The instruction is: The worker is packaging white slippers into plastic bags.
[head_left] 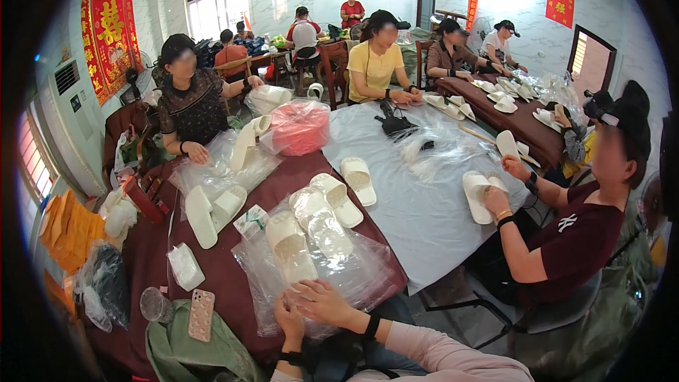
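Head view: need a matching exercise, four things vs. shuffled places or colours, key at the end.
Things
1. Phone
2. Bulging plastic bundle
3. Pale slipper nearest the hands
4. Right hand

Places or colours
A. Lying on clear plastic bags
B. Next to the left hand
C. On the green cloth
D. Translucent red

Pairs: 1-C, 2-D, 3-A, 4-B
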{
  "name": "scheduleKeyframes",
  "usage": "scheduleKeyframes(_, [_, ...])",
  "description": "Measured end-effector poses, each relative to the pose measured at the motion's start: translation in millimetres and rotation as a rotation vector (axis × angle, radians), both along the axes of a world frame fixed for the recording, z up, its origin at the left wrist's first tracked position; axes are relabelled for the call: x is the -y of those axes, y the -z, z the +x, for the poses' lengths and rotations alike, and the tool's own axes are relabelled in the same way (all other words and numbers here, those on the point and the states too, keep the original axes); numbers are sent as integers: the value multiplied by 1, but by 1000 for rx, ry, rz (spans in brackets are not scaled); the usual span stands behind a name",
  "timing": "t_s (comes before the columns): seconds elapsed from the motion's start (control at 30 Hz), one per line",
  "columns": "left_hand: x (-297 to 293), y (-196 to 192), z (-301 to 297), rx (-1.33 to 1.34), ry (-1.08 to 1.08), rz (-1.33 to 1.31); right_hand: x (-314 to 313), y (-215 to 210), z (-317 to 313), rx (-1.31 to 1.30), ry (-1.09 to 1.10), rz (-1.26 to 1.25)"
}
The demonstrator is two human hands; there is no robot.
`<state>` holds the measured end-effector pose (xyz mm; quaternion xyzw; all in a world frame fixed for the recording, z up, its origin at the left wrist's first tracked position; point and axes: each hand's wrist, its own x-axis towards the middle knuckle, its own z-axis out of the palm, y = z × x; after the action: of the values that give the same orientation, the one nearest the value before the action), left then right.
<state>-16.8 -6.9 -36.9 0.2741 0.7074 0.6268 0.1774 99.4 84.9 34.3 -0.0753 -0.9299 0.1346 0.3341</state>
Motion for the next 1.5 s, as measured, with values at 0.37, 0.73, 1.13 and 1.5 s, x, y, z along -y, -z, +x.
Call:
scheduleKeyframes(0.37, [-10,-66,-13,489,111,292,-2,-28,-5,229,147,-39])
scheduleKeyframes(0.73, [-9,-31,7,-24,-55,295,-40,-37,-20,94,493,-55])
scheduleKeyframes(1.13, [1,-13,13,-963,40,-398,-55,-101,13,-569,333,-394])
scheduleKeyframes(1.5, [-9,-6,-14,-463,141,-272,-25,-95,120,-738,493,-606])
